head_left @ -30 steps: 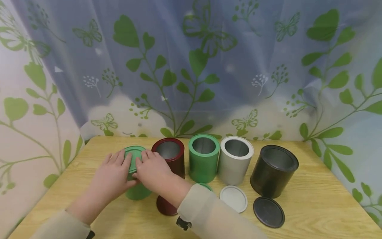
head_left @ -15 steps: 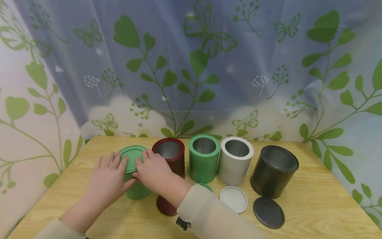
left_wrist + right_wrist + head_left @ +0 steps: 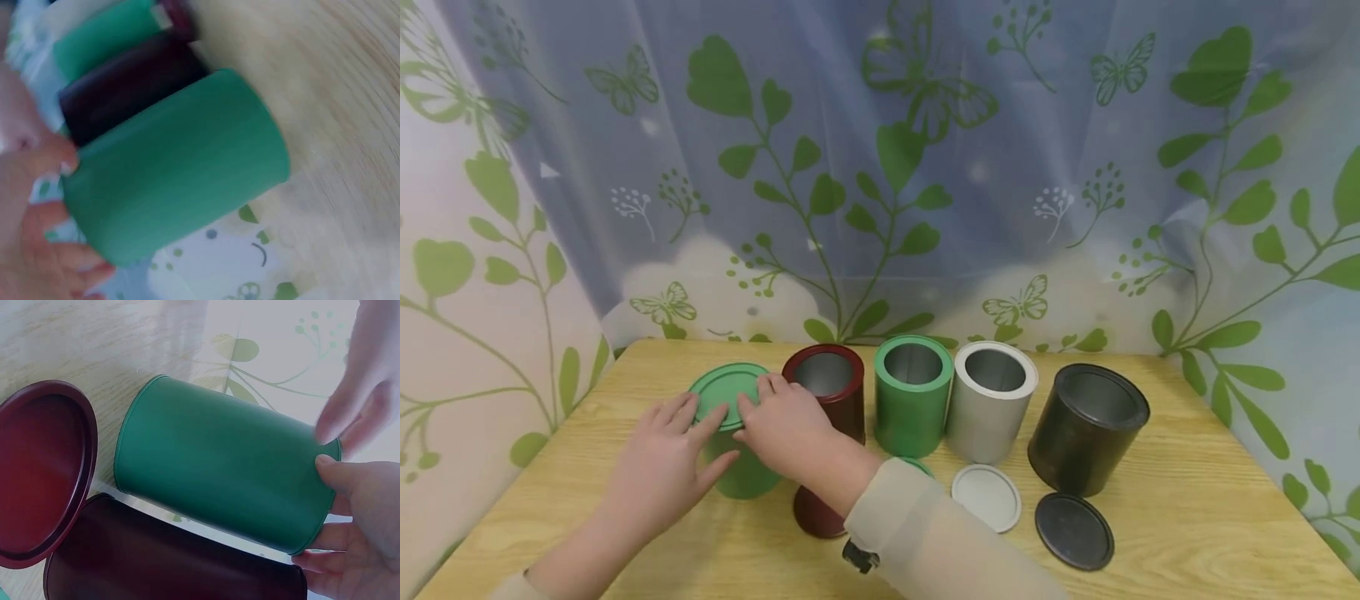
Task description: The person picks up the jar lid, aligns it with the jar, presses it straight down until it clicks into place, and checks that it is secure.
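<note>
A green tin can (image 3: 747,471) stands upright at the left of the row, its green lid (image 3: 724,392) seated on top. My right hand (image 3: 790,425) holds its right rim, fingertips over the lid's edge; in the right wrist view the thumb (image 3: 334,470) lies on the can's side just below the rim. My left hand (image 3: 655,467) is at the left front rim, fingers spread and the thumb stretched out away from the can. Close on the right stands an uncovered dark red can (image 3: 848,417), partly behind the right hand.
Further right stand an uncovered green can (image 3: 910,425), a white can (image 3: 988,425) and a black can (image 3: 1078,442). In front of them lie a dark red lid (image 3: 816,514), a partly hidden green lid (image 3: 919,466), a white lid (image 3: 987,500) and a black lid (image 3: 1075,532).
My left hand has slid left and toward me, off the middle of the lid to its edge, uncovering more of the lid. The right hand stays at the right rim.
</note>
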Demonstrator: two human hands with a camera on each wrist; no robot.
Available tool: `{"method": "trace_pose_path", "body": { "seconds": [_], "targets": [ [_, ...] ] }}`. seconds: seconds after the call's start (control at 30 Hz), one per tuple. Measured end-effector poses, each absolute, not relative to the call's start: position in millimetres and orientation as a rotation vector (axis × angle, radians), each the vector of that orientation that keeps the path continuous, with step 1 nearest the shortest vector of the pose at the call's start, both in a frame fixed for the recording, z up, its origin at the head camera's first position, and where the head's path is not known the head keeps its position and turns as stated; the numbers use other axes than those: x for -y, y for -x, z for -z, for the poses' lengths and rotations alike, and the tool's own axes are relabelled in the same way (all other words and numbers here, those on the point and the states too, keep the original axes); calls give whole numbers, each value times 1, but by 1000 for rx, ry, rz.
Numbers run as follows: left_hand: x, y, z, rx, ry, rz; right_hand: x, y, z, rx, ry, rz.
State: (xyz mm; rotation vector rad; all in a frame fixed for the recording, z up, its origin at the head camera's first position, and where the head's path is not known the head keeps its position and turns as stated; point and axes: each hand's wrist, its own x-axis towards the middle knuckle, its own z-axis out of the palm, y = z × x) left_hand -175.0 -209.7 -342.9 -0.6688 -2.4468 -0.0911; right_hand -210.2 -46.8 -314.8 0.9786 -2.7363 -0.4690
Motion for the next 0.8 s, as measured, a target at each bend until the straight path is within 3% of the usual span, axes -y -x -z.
{"method": "trace_pose_path", "body": {
  "seconds": [0.17,0.8],
  "targets": [
    [222,168,338,2647,692,330,48,208,315,2784,-972,434],
    [225,168,326,2855,812,293,41,209,315,2845,-962,394]
  ]
}}
